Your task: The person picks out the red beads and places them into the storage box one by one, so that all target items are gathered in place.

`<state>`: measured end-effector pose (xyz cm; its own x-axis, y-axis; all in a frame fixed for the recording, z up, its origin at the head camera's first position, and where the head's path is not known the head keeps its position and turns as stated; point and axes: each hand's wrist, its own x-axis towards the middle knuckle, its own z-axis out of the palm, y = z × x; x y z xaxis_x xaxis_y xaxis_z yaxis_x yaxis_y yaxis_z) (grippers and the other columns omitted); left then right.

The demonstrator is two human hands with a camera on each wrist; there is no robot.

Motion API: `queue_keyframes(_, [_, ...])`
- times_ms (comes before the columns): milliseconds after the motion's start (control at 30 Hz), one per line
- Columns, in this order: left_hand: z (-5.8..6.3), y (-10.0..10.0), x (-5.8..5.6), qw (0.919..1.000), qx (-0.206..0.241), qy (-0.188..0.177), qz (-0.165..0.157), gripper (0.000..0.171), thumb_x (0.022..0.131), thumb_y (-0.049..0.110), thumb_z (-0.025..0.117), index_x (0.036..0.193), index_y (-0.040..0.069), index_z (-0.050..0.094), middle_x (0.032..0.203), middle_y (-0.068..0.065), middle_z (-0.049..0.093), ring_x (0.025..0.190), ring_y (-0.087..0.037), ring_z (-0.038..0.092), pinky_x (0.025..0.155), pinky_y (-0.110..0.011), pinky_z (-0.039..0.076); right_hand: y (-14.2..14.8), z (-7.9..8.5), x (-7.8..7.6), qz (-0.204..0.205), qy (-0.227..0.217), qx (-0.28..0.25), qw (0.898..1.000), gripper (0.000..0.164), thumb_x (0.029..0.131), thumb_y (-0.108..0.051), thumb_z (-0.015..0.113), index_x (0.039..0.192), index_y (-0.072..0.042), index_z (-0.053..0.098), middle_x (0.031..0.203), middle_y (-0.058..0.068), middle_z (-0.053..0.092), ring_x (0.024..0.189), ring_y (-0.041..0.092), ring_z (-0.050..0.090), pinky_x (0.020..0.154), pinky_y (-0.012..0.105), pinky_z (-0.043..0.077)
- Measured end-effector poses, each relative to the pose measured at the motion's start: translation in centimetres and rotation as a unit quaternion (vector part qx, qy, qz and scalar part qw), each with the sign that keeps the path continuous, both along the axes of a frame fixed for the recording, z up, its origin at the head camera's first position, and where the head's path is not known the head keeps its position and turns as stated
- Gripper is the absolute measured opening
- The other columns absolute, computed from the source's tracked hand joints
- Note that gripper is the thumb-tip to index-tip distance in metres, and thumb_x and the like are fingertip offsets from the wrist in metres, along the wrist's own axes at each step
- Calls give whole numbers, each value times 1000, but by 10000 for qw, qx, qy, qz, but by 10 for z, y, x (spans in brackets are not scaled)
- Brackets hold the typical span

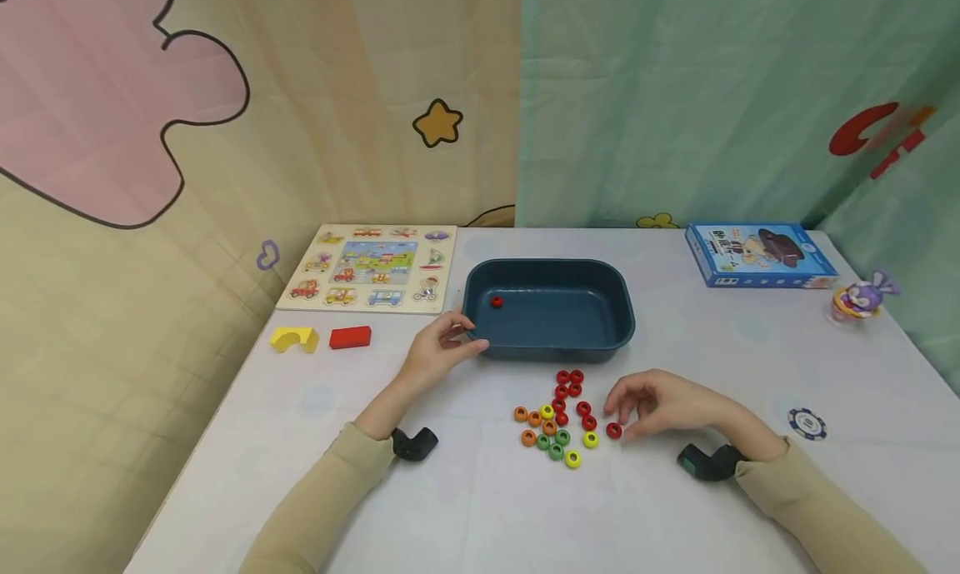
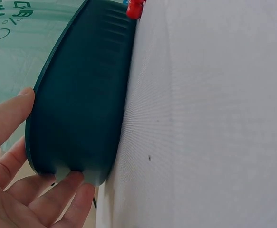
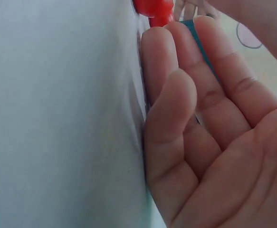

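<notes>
My left hand (image 1: 438, 349) holds the near left corner of a dark teal plastic tub (image 1: 555, 355), thumb at the rim and fingers curled against the end wall (image 2: 76, 109). One red bead (image 1: 497, 302) lies inside the tub. My right hand (image 1: 660, 403) is low over the table, its fingers loosely bent with nothing between them. Just left of its thumb lies a single red bead (image 1: 613, 431). Several loose beads spread between the hands: red beads (image 1: 562, 377), orange beads (image 1: 521, 414), green beads (image 1: 556, 451) and yellow beads (image 1: 573, 459).
A wooden picture puzzle (image 1: 300, 266) lies at the back left, with a yellow arch block (image 1: 295, 338) and a red block (image 1: 350, 337) before it. Toward the right are a blue box (image 1: 761, 256), a purple figurine (image 1: 862, 297) and a round chip (image 1: 807, 424). Curtains (image 1: 637, 99) hang behind the table.
</notes>
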<state>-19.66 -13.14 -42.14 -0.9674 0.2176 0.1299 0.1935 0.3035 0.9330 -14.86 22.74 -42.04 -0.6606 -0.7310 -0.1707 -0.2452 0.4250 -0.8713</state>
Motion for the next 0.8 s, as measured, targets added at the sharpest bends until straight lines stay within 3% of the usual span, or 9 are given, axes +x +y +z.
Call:
queue_keyframes(333, [1, 0, 0, 10000, -39, -35, -30, 38, 72, 34, 73, 98, 12, 56, 134, -10, 41, 113, -17, 48, 88, -35, 44, -4, -7, 2, -151, 316, 154, 9993, 25, 71, -22, 75, 94, -18, 65, 77, -2, 62, 53, 13, 49, 44, 21, 39])
queue_keyframes(533, [2, 0, 1, 10000, -59, -61, 16, 38, 72, 34, 73, 98, 11, 56, 135, -9, 40, 114, -17, 47, 90, -36, 43, -7, 1, 2, -48, 518, 340, 9981, 20, 73, -25, 73, 91, -20, 66, 75, -5, 62, 55, 12, 50, 47, 22, 41])
queue_keyframes(633, [2, 0, 2, 10000, -25, -51, 9, 39, 72, 33, 73, 99, 9, 56, 135, -10, 40, 114, -18, 47, 90, -37, 43, -8, 18, -4, 165, 551, 222, 9981, 20, 75, -25, 72, 92, -16, 65, 77, -4, 62, 59, 12, 53, 49, 23, 44])
queue_keyframes(800, [2, -1, 2, 10000, -48, -38, -2, 39, 72, 35, 73, 98, 10, 56, 135, -9, 40, 114, -16, 47, 89, -34, 43, -19, 76, -31, 520, 1064, -191, 9928, 21, 78, -20, 69, 96, -11, 63, 84, -1, 62, 68, 13, 57, 56, 27, 48])
